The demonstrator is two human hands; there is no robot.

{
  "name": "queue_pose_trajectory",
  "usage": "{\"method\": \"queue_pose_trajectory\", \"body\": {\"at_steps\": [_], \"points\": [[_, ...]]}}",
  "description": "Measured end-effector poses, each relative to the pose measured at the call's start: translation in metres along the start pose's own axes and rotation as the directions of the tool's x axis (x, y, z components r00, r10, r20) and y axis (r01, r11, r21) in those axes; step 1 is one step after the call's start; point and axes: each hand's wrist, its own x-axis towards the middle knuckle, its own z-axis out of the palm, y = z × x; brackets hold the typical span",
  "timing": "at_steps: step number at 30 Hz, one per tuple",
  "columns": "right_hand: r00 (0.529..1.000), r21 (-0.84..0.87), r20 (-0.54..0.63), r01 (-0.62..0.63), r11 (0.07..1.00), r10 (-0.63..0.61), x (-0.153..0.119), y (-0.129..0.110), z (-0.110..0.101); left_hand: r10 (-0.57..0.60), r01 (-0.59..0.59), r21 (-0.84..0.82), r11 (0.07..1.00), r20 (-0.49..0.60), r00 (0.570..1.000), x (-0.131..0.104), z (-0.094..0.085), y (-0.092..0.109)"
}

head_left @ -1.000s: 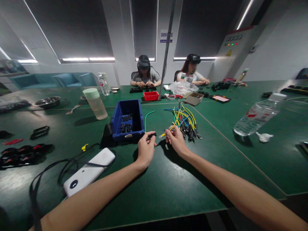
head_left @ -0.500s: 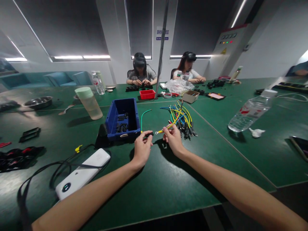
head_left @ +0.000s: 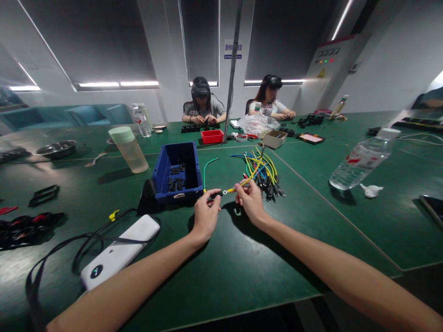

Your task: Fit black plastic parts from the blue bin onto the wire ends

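Note:
My left hand [head_left: 206, 213] pinches a short black sleeve [head_left: 217, 194] between thumb and fingers. Facing it, my right hand [head_left: 252, 203] is closed on a yellow wire [head_left: 255, 173], whose ring terminal [head_left: 225, 192] points at the sleeve's end; whether they touch is too small to tell. A green wire [head_left: 204, 173] lies just beyond my left fingers, its near end by them. Behind my left hand stands a blue bin [head_left: 158, 177] with several black sleeves [head_left: 177, 184] inside. Beyond my right hand lies a pile of coloured wires [head_left: 272, 171], many ending in black sleeves and ring terminals.
A white power bank [head_left: 121, 253] with a black cable lies by my left forearm. A green-lidded bottle [head_left: 129, 150] stands left of the bin, a tilted-looking water bottle [head_left: 362, 159] at right. Two people [head_left: 204, 108] sit across the table, near a red tray [head_left: 212, 136].
The black sleeve in my left hand has come slightly closer to the ring terminal. My right hand has hardly moved.

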Motion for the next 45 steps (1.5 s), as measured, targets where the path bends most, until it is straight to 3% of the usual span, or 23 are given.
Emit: {"method": "queue_pose_trajectory", "body": {"at_steps": [45], "points": [[0.999,0.012,0.044,0.023,1.0,-0.024,-0.0052,-0.0018,0.0022,0.074,-0.079,0.085,0.993,0.065,0.995,-0.0033,0.0008,0.0031]]}}
